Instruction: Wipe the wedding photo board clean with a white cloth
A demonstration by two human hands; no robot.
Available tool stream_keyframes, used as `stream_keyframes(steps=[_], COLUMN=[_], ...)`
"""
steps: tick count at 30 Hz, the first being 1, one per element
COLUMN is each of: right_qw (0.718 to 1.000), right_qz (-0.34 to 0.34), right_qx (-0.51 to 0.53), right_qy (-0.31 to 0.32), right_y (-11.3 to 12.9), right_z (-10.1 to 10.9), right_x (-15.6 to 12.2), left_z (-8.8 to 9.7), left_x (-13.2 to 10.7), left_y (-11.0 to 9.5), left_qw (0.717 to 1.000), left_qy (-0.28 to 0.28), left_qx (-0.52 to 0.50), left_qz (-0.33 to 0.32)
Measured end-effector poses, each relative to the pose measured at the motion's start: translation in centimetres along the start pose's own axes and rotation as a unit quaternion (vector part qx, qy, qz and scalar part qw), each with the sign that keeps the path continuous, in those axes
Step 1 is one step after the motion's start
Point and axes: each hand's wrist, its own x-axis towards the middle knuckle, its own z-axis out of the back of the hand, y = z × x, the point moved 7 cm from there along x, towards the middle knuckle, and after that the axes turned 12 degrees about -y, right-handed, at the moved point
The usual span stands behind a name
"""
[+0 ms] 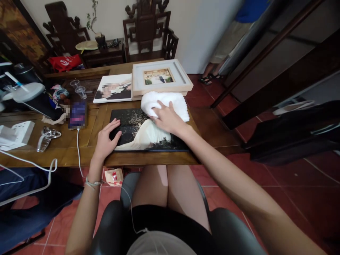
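Observation:
A dark glossy photo panel (127,122) with a white gown printed on it lies flat on the wooden table before me. My left hand (107,136) rests on its left edge, fingers apart, holding nothing. Over the panel's upper right corner, my right hand (168,118) presses into a bunched white towel (179,104) and grips it, its fingers sunk in the folds. The towel covers that corner and touches the framed picture behind. Part of the panel's right side is hidden by my right forearm.
Behind lie a white-framed picture (136,76) and a smaller photo panel (115,95). To the left are a phone (78,115) on a cable, a clear hair claw (46,138), a lidded cup (39,101), plastic cups (81,92) and a power strip (22,132). A person (228,42) stands back right.

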Motion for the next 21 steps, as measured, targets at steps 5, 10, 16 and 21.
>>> stream_keyframes(steps=[5, 10, 16, 21], right_qw=[0.995, 0.971, 0.995, 0.998], right_qz=[0.069, 0.153, 0.054, -0.055], right_qx=[0.067, 0.173, 0.079, 0.007], right_qy=[0.035, 0.067, 0.018, -0.017], right_y=[6.6, 9.7, 2.2, 0.5], right_z=[0.5, 3.1, 2.6, 0.2], right_x=[-5.0, -10.9, -6.3, 0.2], left_z=[0.0, -0.1, -0.1, 0.4], left_x=[0.0, 0.0, -0.1, -0.1], left_y=[0.2, 0.1, 0.1, 0.0], left_qw=[1.0, 1.0, 1.0, 1.0], left_qy=[-0.001, 0.005, 0.003, -0.016], left_qx=[0.002, -0.005, -0.009, -0.021], left_qz=[0.0, 0.004, 0.007, 0.017])
